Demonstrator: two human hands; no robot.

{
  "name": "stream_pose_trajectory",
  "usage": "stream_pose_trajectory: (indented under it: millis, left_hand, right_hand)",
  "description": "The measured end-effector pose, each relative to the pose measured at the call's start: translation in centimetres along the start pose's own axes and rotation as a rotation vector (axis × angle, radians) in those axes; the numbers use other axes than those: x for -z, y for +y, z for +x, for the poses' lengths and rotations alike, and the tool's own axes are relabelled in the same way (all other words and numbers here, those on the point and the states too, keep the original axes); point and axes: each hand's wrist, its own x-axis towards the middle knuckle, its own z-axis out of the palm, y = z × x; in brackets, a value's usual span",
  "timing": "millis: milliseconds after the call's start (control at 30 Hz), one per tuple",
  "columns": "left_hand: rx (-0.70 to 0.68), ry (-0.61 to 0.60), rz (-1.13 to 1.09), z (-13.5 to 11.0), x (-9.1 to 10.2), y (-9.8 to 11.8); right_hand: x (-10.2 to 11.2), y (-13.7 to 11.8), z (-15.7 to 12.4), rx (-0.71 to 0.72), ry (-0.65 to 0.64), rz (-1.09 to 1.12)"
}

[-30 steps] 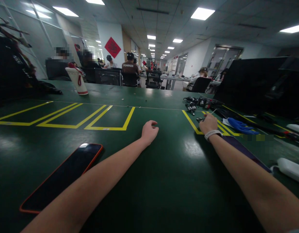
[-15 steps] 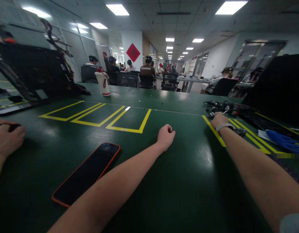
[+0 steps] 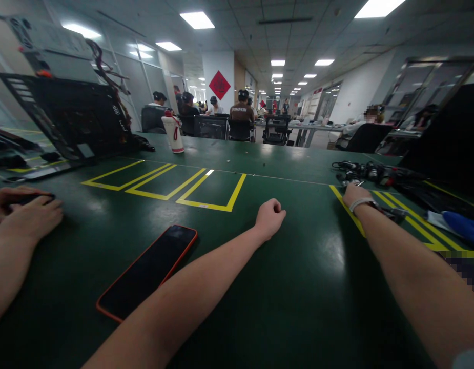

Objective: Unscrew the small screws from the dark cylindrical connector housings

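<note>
My left hand (image 3: 270,220) rests on the green table (image 3: 290,297) with its fingers curled into a loose fist, and nothing shows in it. Beside my left forearm lies a large phone (image 3: 148,271) with a dark screen and an orange edge. Farther out, my right hand (image 3: 354,196), with a pale band at the wrist, reaches to the yellow tape lines on the right. Its fingers look closed, their tips partly hidden. A thin light-coloured piece (image 3: 360,183) sticks out by them, beside a tangle of black cables and small devices (image 3: 369,171).
At the left edge, another person's hands (image 3: 33,215) hold a dark object. Yellow tape frames (image 3: 206,206) mark the table. A white cup (image 3: 173,132) stands behind them. A black screen back (image 3: 86,113) is at the left; a blue glove-like item (image 3: 463,225) lies right.
The view has turned slightly left, so everything sits farther right. More of the other person's hands shows at the left. My hands stay in much the same places on the table.
</note>
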Motion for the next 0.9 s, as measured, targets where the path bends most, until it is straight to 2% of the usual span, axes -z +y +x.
stream_pose_trajectory:
  millis: [267, 433, 533, 667, 900]
  left_hand:
    - [-0.013, -0.009, -0.002, -0.3, 0.0, 0.1]
    - [-0.027, 0.015, 0.078, -0.7, 0.0, 0.4]
    - [-0.053, 0.037, 0.142, -1.0, 0.0, 0.6]
    - [-0.094, 0.053, 0.218, -1.8, -0.1, 1.0]
    - [-0.058, 0.065, 0.323, -4.2, 0.3, 1.4]
  right_hand:
    - [0.2, -0.1, -3.2, 0.142, 0.042, 0.039]
    - [0.4, -0.5, -6.4, 0.245, 0.100, 0.153]
    - [0.6, -1.0, -9.4, 0.296, 0.144, 0.229]
    - [1.0, -1.9, -14.6, 0.433, 0.178, 0.337]
    - [2.0, -3.7, -23.5, 0.641, 0.155, 0.475]
